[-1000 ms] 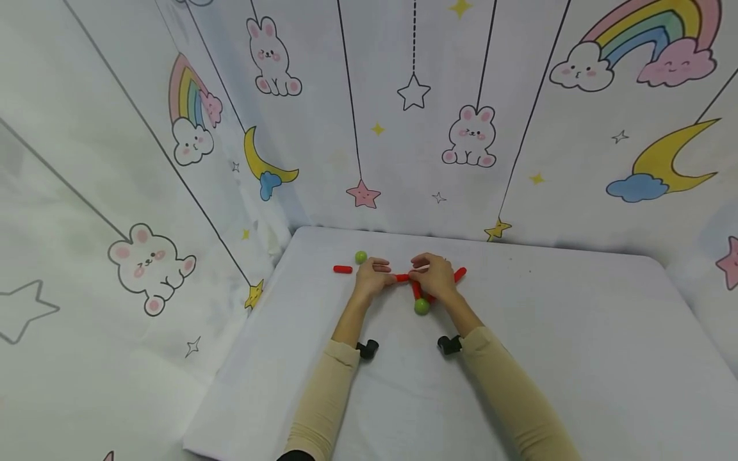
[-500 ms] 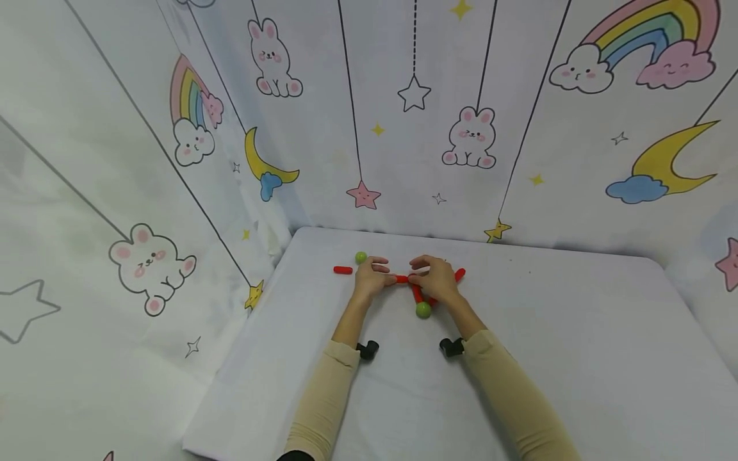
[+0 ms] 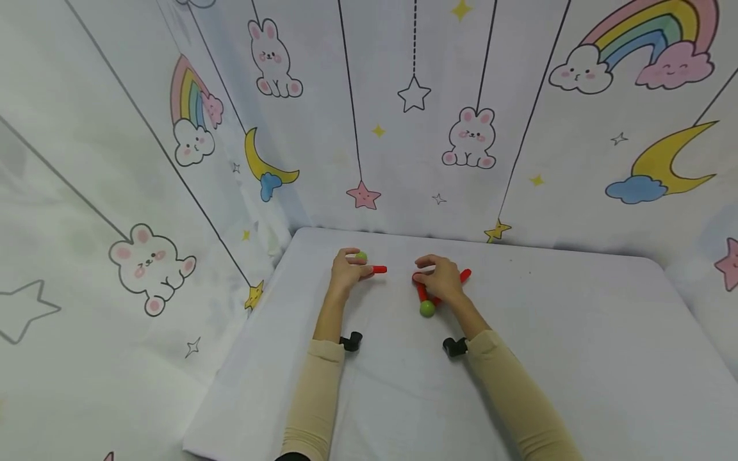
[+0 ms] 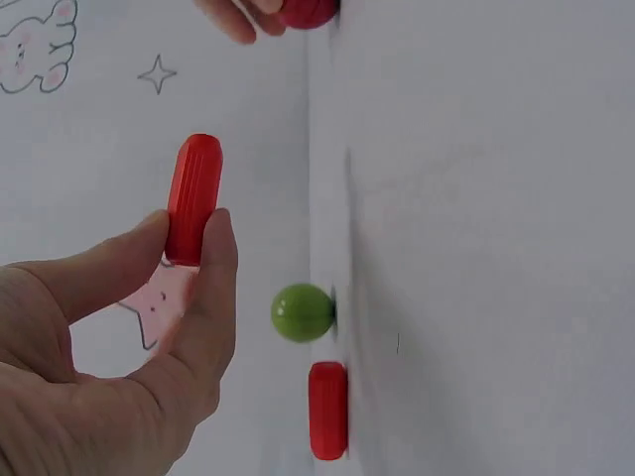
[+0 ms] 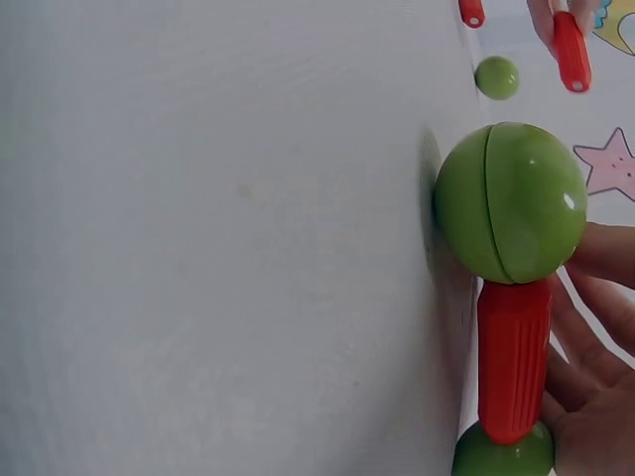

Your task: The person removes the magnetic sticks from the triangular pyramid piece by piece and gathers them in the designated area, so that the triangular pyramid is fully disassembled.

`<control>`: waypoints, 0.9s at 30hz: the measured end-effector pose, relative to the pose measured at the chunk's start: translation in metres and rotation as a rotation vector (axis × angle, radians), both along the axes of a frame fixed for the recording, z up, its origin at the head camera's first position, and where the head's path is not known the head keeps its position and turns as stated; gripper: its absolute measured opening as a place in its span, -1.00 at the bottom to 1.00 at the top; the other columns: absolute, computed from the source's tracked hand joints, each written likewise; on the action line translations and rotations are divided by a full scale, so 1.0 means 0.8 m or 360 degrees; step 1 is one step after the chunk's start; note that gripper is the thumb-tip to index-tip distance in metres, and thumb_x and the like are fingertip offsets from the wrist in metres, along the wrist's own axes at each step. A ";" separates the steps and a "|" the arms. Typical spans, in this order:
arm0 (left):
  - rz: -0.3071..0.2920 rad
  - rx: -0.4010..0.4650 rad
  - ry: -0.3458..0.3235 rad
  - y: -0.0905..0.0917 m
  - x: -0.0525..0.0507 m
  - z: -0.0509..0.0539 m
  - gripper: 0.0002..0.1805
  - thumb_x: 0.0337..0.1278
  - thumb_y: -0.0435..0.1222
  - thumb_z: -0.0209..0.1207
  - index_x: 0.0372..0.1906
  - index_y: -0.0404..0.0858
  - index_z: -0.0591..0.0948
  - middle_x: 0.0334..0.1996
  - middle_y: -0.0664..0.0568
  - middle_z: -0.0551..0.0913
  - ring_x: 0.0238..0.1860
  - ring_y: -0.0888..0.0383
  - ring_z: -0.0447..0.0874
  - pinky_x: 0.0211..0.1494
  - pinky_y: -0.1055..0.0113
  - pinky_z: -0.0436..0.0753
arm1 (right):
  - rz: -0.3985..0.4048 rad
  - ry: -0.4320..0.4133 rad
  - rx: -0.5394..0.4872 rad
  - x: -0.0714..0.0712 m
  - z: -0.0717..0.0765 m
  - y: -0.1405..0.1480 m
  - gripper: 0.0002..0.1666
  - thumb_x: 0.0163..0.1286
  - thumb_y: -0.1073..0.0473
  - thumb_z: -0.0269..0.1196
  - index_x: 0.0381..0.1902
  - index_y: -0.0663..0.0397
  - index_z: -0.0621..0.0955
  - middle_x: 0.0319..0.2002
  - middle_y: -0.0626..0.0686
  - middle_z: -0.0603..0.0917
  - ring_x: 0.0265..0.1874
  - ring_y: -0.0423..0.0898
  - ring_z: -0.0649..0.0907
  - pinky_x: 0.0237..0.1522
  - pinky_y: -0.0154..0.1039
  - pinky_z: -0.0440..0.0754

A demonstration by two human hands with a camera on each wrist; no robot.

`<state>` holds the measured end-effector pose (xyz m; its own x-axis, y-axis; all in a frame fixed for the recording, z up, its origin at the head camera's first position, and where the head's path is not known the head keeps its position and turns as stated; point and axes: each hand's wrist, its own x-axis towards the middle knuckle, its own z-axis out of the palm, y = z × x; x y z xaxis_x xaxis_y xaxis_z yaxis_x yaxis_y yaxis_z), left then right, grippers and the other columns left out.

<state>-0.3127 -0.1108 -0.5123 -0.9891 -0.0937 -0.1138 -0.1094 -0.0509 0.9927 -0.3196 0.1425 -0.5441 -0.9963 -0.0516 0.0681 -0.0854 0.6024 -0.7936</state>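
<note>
A red rod is raised off the white surface, just left of centre in the head view, pinched near one end by the thumb and finger of the left hand. Its free end points right in that frame; a light pinch, kept well back, would leave that end clear for lining up.

To its right, across a gap, a red ball tops a group of joined pieces. The fingers of the right hand appear to grasp it, though the hand hides part of the contact. Below, a green ball joins two rods spread in a V. The joints could twist loose, so a firm hold close to the ball and pressure straight along a rod seem safest.

At lower centre in the left wrist view, a loose green ball and a loose red rod lie near each other; the left hand should clear both, since the ball could roll. A backdrop printed with cartoon rabbits and stars fills the upper head view.
</note>
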 end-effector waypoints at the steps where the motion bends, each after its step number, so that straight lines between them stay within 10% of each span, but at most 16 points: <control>1: -0.0014 0.0005 -0.0010 -0.007 -0.001 0.001 -0.21 0.08 -0.66 0.37 0.42 -0.34 0.36 0.21 -0.47 0.50 -0.16 -0.09 0.76 -0.04 0.17 0.80 | 0.0007 0.0000 -0.0004 -0.001 0.001 0.001 -0.58 0.33 0.22 0.49 0.14 0.08 0.71 0.05 0.06 0.74 -0.01 0.05 0.77 -0.07 -0.05 0.78; 27: 0.0248 -0.0142 -0.0148 -0.090 -0.011 -0.021 -0.18 0.21 -0.53 0.38 0.52 -0.36 0.27 0.20 -0.33 0.62 0.07 -0.11 0.67 0.29 0.01 0.63 | 0.0018 -0.0022 -0.0026 0.003 0.003 0.001 -0.64 0.36 0.18 0.48 0.09 0.05 0.73 -0.01 0.07 0.79 -0.01 0.06 0.77 -0.06 -0.02 0.78</control>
